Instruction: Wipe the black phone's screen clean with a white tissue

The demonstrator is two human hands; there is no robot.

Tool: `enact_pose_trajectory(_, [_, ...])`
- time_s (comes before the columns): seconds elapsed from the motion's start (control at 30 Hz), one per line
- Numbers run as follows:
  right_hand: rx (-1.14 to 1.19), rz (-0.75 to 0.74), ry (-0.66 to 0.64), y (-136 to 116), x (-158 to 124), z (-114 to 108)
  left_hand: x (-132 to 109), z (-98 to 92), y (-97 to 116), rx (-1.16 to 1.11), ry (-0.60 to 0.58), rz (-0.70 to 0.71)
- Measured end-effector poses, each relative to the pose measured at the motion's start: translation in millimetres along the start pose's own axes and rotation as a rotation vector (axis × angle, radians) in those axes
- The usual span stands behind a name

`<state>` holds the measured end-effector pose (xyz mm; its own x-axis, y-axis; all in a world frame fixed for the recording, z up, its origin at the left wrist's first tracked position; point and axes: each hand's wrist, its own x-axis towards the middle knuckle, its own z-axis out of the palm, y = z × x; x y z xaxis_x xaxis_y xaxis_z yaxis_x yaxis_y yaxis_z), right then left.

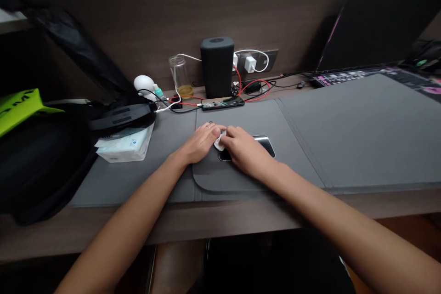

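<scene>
A small white rounded object (219, 142) sits between my two hands, at the left end of a dark phone-shaped device (265, 143) lying on the grey desk mat. My right hand (243, 147) is closed, with curled fingertips pinching the white object; its wrist side passes over the device. From the left, my left hand (203, 141) has its thumb and fingers closed against the same object, and a ring shows on one finger. The fingers hide much of the white object, so its exact kind does not show.
Behind my hands are a phone (223, 103) with cables and a dark cylindrical speaker (217, 69). A glass jar (179, 76), a tissue pack (127, 147) and a black bag (44, 161) stand to the left. An open laptop (375, 32) is at right, partly under the grey mat (361, 138).
</scene>
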<state>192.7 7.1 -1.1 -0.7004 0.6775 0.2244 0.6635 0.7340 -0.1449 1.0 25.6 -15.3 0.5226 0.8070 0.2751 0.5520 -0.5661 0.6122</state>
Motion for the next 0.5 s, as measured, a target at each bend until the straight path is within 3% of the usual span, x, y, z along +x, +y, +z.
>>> enact_pose_trajectory(0.17, [0.057, 0.001, -0.005, -1.2, -33.7, -9.0, 0.4, -1.3, 0.5, -0.004, -0.018, -0.001])
enact_pose_trajectory(0.33, [0.052, 0.095, -0.011, 35.4, -73.4, -33.3, 1.2, 1.3, -3.8, -0.014, 0.002, -0.008])
enact_pose_trajectory(0.5, [-0.021, 0.156, -0.008, 54.0, -65.7, -37.7, 2.5, 1.7, -2.5, -0.034, 0.025, -0.023])
